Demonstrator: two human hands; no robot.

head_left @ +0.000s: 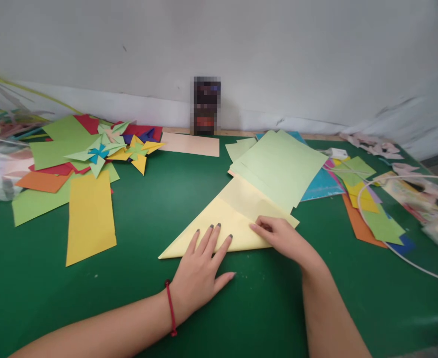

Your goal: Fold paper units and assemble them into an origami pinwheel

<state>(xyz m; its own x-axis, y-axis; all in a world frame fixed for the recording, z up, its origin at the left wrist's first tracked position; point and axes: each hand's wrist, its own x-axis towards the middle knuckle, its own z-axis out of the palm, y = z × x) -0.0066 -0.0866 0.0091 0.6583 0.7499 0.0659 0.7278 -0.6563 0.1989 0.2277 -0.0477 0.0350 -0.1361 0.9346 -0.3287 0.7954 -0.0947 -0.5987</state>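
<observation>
A pale yellow sheet of paper (219,214), folded into a large triangle, lies on the green table with its long folded edge towards me. Flat on its left part rests my left hand (200,268), fingers spread, a red cord bracelet at the wrist. My right hand (280,236) is at the right part of the same sheet, its fingers curled together and the fingertips on the paper. The palm side of that hand is hidden. The sheet's upper corner overlaps a stack of light green paper (282,164).
Folded paper pinwheels (136,149) and coloured sheets lie at the left, with a yellow strip (92,219) in front. A phone-like object, blurred out (207,107), leans on the wall. At the right are paper scraps (379,219), a white cable (360,199) and a white adapter (337,153).
</observation>
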